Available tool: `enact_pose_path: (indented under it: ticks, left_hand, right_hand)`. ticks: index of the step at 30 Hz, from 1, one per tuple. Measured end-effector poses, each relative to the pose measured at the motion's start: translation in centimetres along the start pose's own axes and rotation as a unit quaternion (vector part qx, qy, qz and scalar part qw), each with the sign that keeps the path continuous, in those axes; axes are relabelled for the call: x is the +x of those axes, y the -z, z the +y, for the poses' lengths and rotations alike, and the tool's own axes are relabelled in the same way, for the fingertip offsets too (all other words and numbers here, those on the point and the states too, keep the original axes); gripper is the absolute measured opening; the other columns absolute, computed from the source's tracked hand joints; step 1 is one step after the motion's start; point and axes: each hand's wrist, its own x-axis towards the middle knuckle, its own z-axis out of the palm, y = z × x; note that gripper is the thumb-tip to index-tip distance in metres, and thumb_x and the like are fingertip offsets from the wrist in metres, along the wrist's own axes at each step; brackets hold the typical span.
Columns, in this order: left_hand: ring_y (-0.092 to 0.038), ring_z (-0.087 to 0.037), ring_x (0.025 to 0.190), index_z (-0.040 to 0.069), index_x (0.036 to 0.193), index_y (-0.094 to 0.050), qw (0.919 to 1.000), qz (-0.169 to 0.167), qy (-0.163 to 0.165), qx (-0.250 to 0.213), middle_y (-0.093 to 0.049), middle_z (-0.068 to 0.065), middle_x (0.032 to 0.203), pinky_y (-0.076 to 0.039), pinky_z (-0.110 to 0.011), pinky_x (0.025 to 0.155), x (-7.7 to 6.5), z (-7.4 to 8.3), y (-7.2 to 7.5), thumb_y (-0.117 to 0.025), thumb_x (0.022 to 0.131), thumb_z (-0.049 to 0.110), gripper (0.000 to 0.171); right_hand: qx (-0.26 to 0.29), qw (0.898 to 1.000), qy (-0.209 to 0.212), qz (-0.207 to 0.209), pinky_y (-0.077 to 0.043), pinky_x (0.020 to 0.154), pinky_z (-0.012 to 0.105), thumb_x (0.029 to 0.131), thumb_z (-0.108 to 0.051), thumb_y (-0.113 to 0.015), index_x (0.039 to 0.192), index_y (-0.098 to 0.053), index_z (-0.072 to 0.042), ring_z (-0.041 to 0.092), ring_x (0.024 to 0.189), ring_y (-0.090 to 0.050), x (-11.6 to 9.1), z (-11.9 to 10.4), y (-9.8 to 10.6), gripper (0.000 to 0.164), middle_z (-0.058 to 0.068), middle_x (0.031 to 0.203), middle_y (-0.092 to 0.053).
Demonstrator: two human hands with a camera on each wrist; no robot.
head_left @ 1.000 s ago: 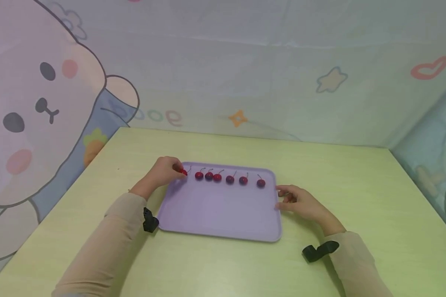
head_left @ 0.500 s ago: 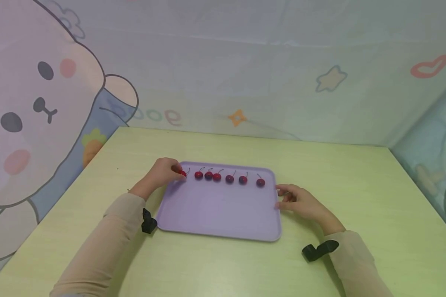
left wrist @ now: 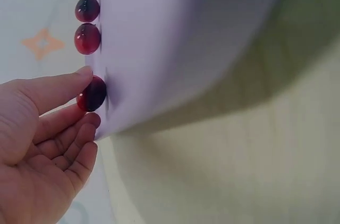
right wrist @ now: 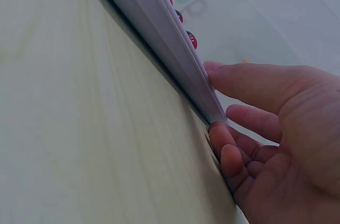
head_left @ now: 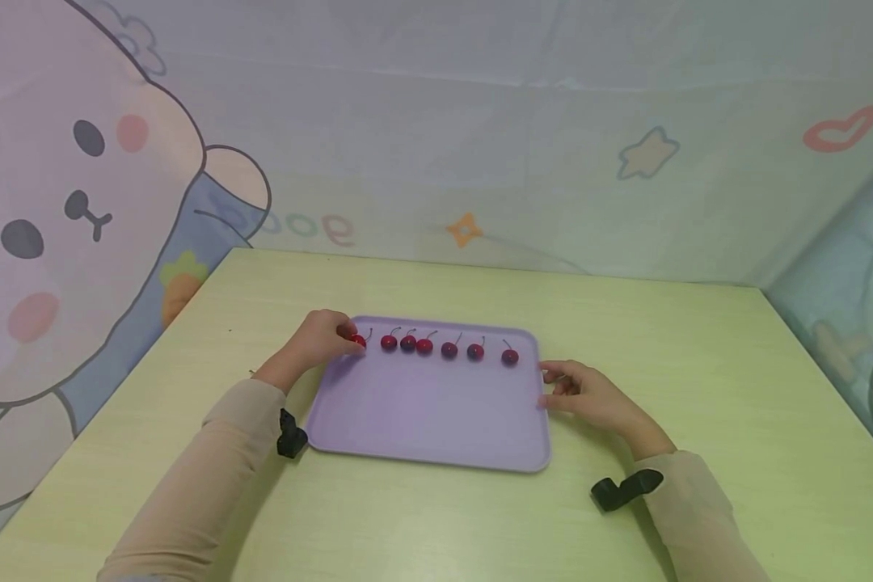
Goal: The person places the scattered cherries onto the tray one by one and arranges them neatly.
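Note:
At the far left corner of a lilac tray [head_left: 429, 420], my left hand [head_left: 320, 338] pinches a dark red cherry [left wrist: 94, 94] between thumb and forefinger. The cherry sits low against the tray's surface, its thin stem sticking up in the head view. To its right several more cherries [head_left: 449, 350] with stems stand in a row along the tray's far side; the nearest ones also show in the left wrist view. My right hand [head_left: 585, 396] grips the tray's right edge, thumb [right wrist: 228, 78] at the rim and the other fingers curled against the outer side.
The tray lies on a pale yellow-green table [head_left: 407, 525]. Behind the table hangs a cloth backdrop [head_left: 422, 121] printed with a bear, stars and a heart. Black wrist cameras are strapped over both beige sleeves [head_left: 196, 477].
The left hand draws the pinched cherry very slightly nearer and left, then stays almost still. The right hand keeps its place at the tray's edge, and the other cherries keep their row.

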Motion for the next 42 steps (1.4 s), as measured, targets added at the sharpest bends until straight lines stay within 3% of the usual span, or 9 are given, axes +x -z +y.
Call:
enact_pose_path:
  ticks: [6, 14, 19, 24, 33, 42]
  left_hand:
    - [-0.059, -0.031, 0.100, -0.007, 0.114, -0.065, 0.9999, -0.005, -0.010, 0.000, -0.066, -0.021, 0.109, -0.050, -0.042, 0.086, -0.5, 0.2, 0.9, -0.075, 0.083, 0.021, 0.043]
    - [-0.058, -0.032, 0.107, -0.003, 0.122, -0.062, 0.9992, 0.004, -0.023, -0.033, -0.064, -0.021, 0.116, -0.048, -0.046, 0.091, -2.3, 0.5, 4.0, -0.071, 0.086, 0.021, 0.044]
    - [-0.058, -0.031, 0.108, 0.000, 0.124, -0.061, 0.9976, 0.012, -0.036, -0.058, -0.062, -0.021, 0.120, -0.045, -0.046, 0.095, -3.9, -0.5, 5.7, -0.070, 0.088, 0.022, 0.043]
    - [-0.058, -0.030, 0.107, 0.001, 0.125, -0.060, 0.9970, 0.020, -0.029, -0.069, -0.062, -0.020, 0.119, -0.044, -0.045, 0.094, -5.3, -2.0, 6.9, -0.069, 0.090, 0.027, 0.045]
    - [-0.059, -0.028, 0.101, -0.002, 0.122, -0.061, 0.9982, 0.005, 0.000, -0.060, -0.064, -0.015, 0.109, -0.047, -0.036, 0.081, -6.8, -4.6, 6.7, -0.070, 0.088, 0.026, 0.044]
    - [-0.061, -0.020, 0.086, -0.004, 0.118, -0.062, 0.9974, -0.039, 0.028, -0.055, -0.066, -0.010, 0.097, -0.047, -0.033, 0.075, -7.0, -6.3, 5.7, -0.072, 0.085, 0.021, 0.043]
  right_hand:
    - [-0.001, 1.000, 0.000, -0.003, -0.045, 0.080, 0.026, 0.086, -0.021, -0.073, 0.136, -0.049, 0.004, 0.021, 0.093, -0.053, 0.0, -0.2, 0.0, 0.061, 0.015, 0.117, -0.058]
    - [-0.006, 1.000, 0.005, -0.004, -0.045, 0.079, 0.024, 0.086, -0.021, -0.073, 0.136, -0.049, 0.004, 0.021, 0.093, -0.053, -0.1, -0.3, 0.0, 0.061, 0.016, 0.117, -0.058]
    - [-0.007, 1.000, 0.009, -0.006, -0.045, 0.077, 0.023, 0.086, -0.021, -0.073, 0.136, -0.049, 0.005, 0.018, 0.091, -0.053, -0.1, -0.3, -0.2, 0.061, 0.017, 0.117, -0.058]
    - [-0.010, 1.000, 0.007, -0.007, -0.045, 0.079, 0.025, 0.087, -0.023, -0.072, 0.136, -0.049, 0.004, 0.018, 0.093, -0.053, -0.1, -0.5, -0.1, 0.060, 0.016, 0.118, -0.058]
    - [-0.008, 1.000, 0.005, -0.009, -0.045, 0.078, 0.024, 0.087, -0.021, -0.072, 0.136, -0.048, 0.005, 0.020, 0.093, -0.052, -0.2, -0.5, 0.2, 0.061, 0.017, 0.118, -0.058]
    - [-0.005, 1.000, 0.008, -0.008, -0.045, 0.078, 0.024, 0.087, -0.021, -0.072, 0.136, -0.048, 0.005, 0.019, 0.092, -0.052, -0.1, -0.4, 0.1, 0.061, 0.017, 0.118, -0.058]
